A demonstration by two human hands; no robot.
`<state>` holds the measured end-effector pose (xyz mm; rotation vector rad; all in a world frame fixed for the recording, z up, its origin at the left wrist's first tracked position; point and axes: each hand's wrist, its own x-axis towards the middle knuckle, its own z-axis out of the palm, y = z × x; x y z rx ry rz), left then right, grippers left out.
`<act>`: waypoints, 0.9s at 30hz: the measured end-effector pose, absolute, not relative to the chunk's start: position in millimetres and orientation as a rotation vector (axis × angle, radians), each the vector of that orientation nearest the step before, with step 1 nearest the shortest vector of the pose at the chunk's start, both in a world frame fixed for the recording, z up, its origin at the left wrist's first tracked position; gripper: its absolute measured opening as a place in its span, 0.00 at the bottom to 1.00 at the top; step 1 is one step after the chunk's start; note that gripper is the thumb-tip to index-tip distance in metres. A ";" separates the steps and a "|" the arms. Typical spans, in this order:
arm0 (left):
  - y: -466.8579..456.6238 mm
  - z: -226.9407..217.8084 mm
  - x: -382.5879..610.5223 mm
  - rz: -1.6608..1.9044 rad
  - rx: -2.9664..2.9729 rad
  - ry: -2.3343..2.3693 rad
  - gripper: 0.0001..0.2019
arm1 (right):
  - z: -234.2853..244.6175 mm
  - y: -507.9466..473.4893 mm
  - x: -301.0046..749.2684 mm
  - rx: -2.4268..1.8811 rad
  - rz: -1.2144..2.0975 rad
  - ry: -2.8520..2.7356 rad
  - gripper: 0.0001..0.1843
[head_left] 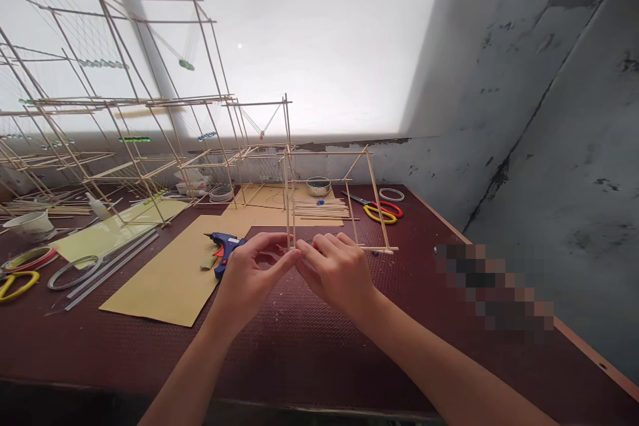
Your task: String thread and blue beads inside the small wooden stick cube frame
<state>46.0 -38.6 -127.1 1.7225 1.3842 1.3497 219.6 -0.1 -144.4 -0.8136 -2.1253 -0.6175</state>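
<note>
A small box-shaped frame of thin wooden sticks (378,203) stands upright on the dark red table in front of me. My left hand (252,269) is closed at its near left lower corner, thumb and fingers pinching the stick there. Right beside it, my right hand (342,269) curls over the same corner and the bottom stick, its fingertips meeting the left thumb. The fingers hide the joint itself. Just left of my left hand lies a blue hot glue gun (225,247) on a sheet of tan card (160,279).
Larger stick frames (120,103) with hanging beads crowd the left. Behind the small frame are loose sticks (319,208), a round tin (318,186), red-and-yellow scissors (382,211) and a roll of tape (392,195). Clear glue sticks (112,269) and a white cup (30,226) lie left. A wall bounds the right.
</note>
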 end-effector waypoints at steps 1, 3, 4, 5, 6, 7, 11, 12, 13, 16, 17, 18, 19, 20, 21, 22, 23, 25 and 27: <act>-39.1 -127.8 47.2 1.362 1.709 1.368 0.15 | -144.3 -0.1 219.6 -0.814 -0.616 -2.124 0.14; -39.7 -129.4 50.0 1.407 1.704 1.357 0.14 | -143.7 0.0 219.6 -0.809 -0.604 -2.129 0.14; -39.9 -130.4 51.4 1.438 1.701 1.363 0.13 | -143.4 0.1 219.7 -0.806 -0.596 -2.131 0.14; -39.9 -131.4 52.7 1.466 1.693 1.370 0.13 | -143.2 0.2 219.8 -0.805 -0.586 -2.132 0.15; -39.9 -132.4 53.7 1.486 1.678 1.374 0.13 | -143.0 0.4 219.8 -0.806 -0.576 -2.135 0.15; -39.9 -133.1 54.4 1.499 1.662 1.375 0.13 | -142.9 0.5 219.9 -0.810 -0.566 -2.138 0.15; -40.5 -133.3 55.2 1.496 1.645 1.378 0.12 | -143.4 0.7 220.0 -0.823 -0.548 -2.161 0.15; -40.8 -132.8 55.3 1.491 1.654 1.385 0.12 | -143.6 0.6 220.0 -0.827 -0.550 -2.164 0.15; -41.1 -132.3 55.3 1.485 1.664 1.394 0.12 | -143.7 0.4 219.9 -0.829 -0.552 -2.167 0.15; -42.0 -131.3 56.2 1.473 1.682 1.438 0.13 | -143.6 -0.1 220.0 -0.831 -0.550 -2.167 0.15; -42.3 -131.2 56.7 1.467 1.683 1.458 0.14 | -143.6 -0.2 220.0 -0.830 -0.547 -2.169 0.16; -42.7 -131.1 57.1 1.463 1.683 1.478 0.14 | -143.5 -0.2 220.2 -0.830 -0.543 -2.170 0.16; -43.0 -131.0 57.6 1.460 1.684 1.496 0.14 | -143.5 -0.2 220.3 -0.830 -0.538 -2.172 0.16; -43.4 -131.0 58.0 1.454 1.690 1.511 0.15 | -143.4 -0.1 220.5 -0.831 -0.533 -2.173 0.16; -43.7 -130.9 58.3 1.452 1.698 1.523 0.15 | -143.2 -0.1 220.6 -0.831 -0.528 -2.176 0.16; -43.9 -130.9 58.6 1.451 1.709 1.532 0.15 | -143.0 0.0 220.8 -0.834 -0.522 -2.179 0.16; -44.1 -130.9 58.8 1.451 1.720 1.538 0.16 | -142.8 0.0 220.9 -0.836 -0.518 -2.182 0.16; -44.1 -131.2 59.1 1.453 1.734 1.550 0.16 | -142.3 -0.1 221.0 -0.842 -0.509 -2.191 0.16; -44.0 -131.7 59.3 1.460 1.734 1.567 0.16 | -141.9 -0.2 221.1 -0.848 -0.503 -2.196 0.16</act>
